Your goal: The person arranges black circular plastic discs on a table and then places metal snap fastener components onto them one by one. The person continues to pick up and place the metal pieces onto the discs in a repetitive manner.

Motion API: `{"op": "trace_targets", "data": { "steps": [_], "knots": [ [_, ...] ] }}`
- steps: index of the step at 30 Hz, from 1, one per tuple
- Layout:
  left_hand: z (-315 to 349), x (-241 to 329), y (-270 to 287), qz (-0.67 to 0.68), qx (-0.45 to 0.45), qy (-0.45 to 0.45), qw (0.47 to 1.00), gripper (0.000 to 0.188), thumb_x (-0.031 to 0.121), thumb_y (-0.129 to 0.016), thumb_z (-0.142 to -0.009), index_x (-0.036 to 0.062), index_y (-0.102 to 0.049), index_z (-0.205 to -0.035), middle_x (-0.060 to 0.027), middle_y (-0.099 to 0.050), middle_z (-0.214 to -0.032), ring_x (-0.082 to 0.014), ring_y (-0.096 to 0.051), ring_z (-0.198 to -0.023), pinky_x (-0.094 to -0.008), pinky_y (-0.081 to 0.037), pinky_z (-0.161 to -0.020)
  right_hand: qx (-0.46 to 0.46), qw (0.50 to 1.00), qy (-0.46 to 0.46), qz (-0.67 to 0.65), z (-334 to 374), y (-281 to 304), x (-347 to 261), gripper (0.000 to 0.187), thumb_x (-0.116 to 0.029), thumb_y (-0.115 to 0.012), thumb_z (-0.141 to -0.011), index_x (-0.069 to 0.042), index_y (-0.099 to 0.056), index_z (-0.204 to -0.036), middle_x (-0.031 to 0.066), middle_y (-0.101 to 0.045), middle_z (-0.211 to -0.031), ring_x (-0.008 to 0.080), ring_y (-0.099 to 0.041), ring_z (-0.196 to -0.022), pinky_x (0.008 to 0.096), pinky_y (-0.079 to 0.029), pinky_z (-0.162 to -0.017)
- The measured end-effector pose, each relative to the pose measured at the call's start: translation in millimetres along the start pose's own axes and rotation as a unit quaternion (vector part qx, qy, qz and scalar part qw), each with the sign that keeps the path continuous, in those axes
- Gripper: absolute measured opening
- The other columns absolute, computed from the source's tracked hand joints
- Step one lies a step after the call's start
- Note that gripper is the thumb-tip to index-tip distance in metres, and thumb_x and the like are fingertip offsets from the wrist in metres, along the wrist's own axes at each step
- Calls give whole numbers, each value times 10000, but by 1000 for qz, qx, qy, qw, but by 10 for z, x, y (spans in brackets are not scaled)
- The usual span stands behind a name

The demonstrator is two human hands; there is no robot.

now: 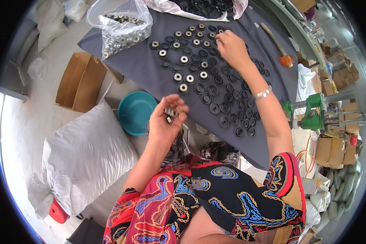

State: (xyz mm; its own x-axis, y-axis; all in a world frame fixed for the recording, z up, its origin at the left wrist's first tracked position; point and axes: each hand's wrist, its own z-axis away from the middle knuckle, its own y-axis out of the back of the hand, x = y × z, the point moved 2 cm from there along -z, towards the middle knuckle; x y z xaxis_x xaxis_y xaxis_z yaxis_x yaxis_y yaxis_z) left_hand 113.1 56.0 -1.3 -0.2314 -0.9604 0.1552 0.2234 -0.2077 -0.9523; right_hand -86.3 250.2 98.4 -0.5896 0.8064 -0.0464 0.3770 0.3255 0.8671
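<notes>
Over the near edge of the table, my left hand is turned palm up, its fingers curled round several small metal bearings. My right hand reaches to the far part of the dark cloth-covered table, fingertips pinched down among the laid-out parts; whatever is between them is hidden. Many round black plastic wheels lie spread in loose rows beneath and around my right arm. On the left side of the spread, several have a silver bearing seated in the middle; those on the right show bare centres.
A clear bag of bearings and a white bag of black wheels stand at the far edge. A mallet lies at right, near a green machine. Left of the table are a teal basin, a cardboard box and a white sack.
</notes>
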Motion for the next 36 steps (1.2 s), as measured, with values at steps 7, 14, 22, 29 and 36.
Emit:
{"op": "trace_targets", "data": {
  "steps": [7, 14, 22, 29, 36],
  "knots": [
    [-36, -52, -504, 24, -29, -60, 998, 406, 289, -359, -998, -41, -564, -1113, -212, -585, -1148, -393, -540, -1101, -516, -404, -1012, -36, 955, 171, -242, 767, 756, -1417, 243, -119, -677, -758, -52, -644, -989, 88, -583, -832, 253, -602, -736, 358, -515, -651],
    [-73, -313, -946, -39, -102, -35, 993, 430, 321, -344, -993, -23, -586, -1080, -191, -605, -1063, -402, -559, -1070, -512, -417, -999, -17, 974, 134, -180, 988, 942, -1484, 164, -99, -624, -738, -48, -620, -893, 93, -533, -784, 271, -599, -692, 363, -508, -593],
    [-360, -738, -1422, -30, -154, 34, 987, 429, 346, -327, -1001, -4, -566, -1067, -163, -591, -1042, -360, -577, -1054, -459, -468, -939, 3, 979, 67, -190, 908, 1312, -995, 239, -20, -679, -654, -37, -609, -882, 64, -545, -822, 214, -577, -636, 315, -480, -553],
    [-791, -691, -1212, 97, -91, 46, 990, 337, 247, -436, -971, -50, -593, -990, -188, -592, -1007, -370, -553, -1050, -496, -433, -975, 39, 961, -124, -245, 597, 1322, -360, 162, -39, -642, -716, 2, -590, -864, 77, -595, -730, 145, -600, -610, 274, -492, -574],
    [-915, -401, -949, 49, -72, -64, 994, 308, 228, -431, -967, -29, -599, -994, -148, -606, -945, -349, -598, -966, -444, -509, -858, -22, 958, -206, -199, -134, 352, 957, 247, -72, -646, -716, 32, -646, -940, 146, -677, -808, 223, -660, -718, 320, -512, -663]
  ]
}}
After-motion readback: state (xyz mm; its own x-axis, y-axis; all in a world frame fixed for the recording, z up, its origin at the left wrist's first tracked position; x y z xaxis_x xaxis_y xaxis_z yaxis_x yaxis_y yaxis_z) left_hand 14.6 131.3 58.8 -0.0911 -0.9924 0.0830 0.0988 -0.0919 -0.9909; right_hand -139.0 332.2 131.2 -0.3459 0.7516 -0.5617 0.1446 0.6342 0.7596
